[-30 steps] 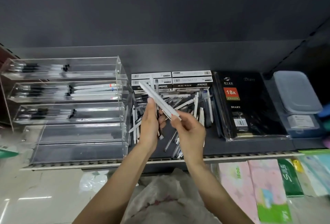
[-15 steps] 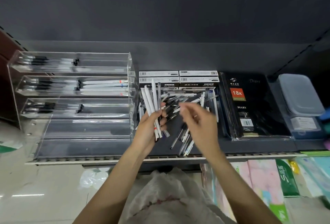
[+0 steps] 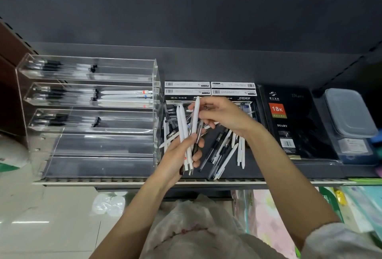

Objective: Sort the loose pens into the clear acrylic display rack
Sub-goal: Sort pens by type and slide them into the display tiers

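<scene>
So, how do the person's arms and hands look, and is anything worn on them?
Both forearms are bare. The left hand and the right hand wear no gloves, and no rings or watch are visible. Near the right elbow, at the lower right corner, a pale greyish-white sleeve shows. The left arm shows no sleeve within the frame.

Glossy clear acrylic rack, matt plastic pens

We cannot read the small print on the white cardboard pen boxes; our right hand covers their lower fronts and part of the heap of loose white and black pens. The lidded grey plastic container blurs rightwards.
</scene>
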`<action>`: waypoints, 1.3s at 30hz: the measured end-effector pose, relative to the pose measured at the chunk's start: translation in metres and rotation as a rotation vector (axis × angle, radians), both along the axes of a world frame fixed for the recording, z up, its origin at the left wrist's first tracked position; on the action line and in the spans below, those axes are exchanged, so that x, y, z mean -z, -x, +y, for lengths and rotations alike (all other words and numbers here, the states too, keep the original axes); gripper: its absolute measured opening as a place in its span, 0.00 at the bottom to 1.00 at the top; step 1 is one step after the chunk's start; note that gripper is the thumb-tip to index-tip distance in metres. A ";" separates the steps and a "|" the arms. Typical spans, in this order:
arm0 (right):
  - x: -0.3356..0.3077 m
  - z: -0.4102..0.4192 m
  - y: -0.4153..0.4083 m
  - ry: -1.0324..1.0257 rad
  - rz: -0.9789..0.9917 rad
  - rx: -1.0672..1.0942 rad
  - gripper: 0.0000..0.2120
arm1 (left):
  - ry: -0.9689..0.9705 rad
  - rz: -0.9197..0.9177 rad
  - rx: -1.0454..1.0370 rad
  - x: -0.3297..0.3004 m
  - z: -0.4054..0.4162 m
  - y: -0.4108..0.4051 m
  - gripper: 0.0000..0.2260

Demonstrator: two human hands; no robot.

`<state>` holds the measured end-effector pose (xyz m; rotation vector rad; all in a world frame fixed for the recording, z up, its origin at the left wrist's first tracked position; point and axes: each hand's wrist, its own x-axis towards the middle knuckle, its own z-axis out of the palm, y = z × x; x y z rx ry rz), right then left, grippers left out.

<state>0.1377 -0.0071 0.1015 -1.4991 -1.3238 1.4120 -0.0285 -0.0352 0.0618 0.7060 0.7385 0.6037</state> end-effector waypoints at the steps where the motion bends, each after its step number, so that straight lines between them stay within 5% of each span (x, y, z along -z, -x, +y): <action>1: 0.000 0.000 0.000 -0.001 -0.016 -0.008 0.11 | -0.029 0.030 -0.003 0.000 -0.001 0.000 0.08; 6: 0.001 0.000 -0.003 0.013 -0.052 0.014 0.08 | -0.203 0.148 -0.005 0.001 -0.002 -0.005 0.05; 15: -0.001 -0.001 -0.004 -0.032 -0.368 0.192 0.05 | -0.629 0.392 0.055 0.017 0.007 -0.017 0.20; 22: -0.006 -0.010 -0.030 0.014 -0.334 0.276 0.03 | -0.667 0.322 -0.058 0.024 0.014 -0.034 0.09; 26: -0.009 -0.029 -0.065 -0.005 -0.299 0.409 0.05 | -0.265 0.059 -0.282 0.022 0.026 -0.042 0.09; 30: -0.011 -0.054 -0.080 -0.183 -0.013 0.724 0.06 | 0.113 -0.159 -0.425 0.028 0.041 -0.042 0.10; 35: 0.021 -0.056 -0.031 -0.327 0.291 0.990 0.06 | 0.250 -0.287 -0.300 0.018 0.031 -0.079 0.13; 39: 0.049 -0.062 -0.013 -0.351 0.063 0.964 0.07 | 0.290 -0.304 -0.285 0.005 0.030 -0.108 0.16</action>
